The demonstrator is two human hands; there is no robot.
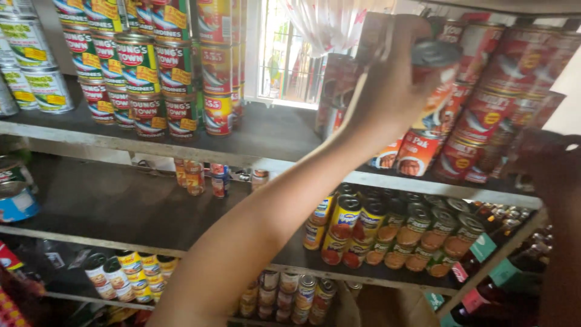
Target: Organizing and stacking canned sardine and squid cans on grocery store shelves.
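I face grey wooden shelves stacked with tins; a barred window glows with daylight far behind them; a pale patterned curtain hangs at its right.

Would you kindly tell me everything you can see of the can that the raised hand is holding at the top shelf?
The can is a metal tin with a dull grey lid, its rim catching some light. Its label looks red with a paler patch lower down, though it is blurred. It is tilted, with the lid showing to the camera, beside the stacked red cans at the right of the upper shelf. The hand wraps its left side, fingers over the top edge. Which hand this is cannot be told.
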